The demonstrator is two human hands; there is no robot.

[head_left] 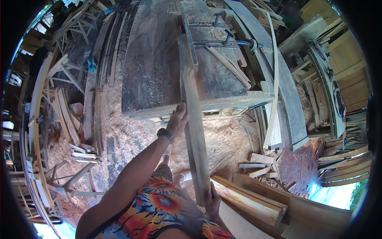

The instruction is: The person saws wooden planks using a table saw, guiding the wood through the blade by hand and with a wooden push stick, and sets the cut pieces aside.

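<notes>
Gripping the near end of the long plank, the right hand is close to the torso, with a thick board just to its right. Farther along, the left hand touches the plank's left side; whether its fingers close around it, I cannot tell. Sawdust-strewn floor gives room left of that wrist. The plank crosses the front edge of the table, its far part beside an upright fence; thin sticks lie rightward, near the table's right edge.
</notes>
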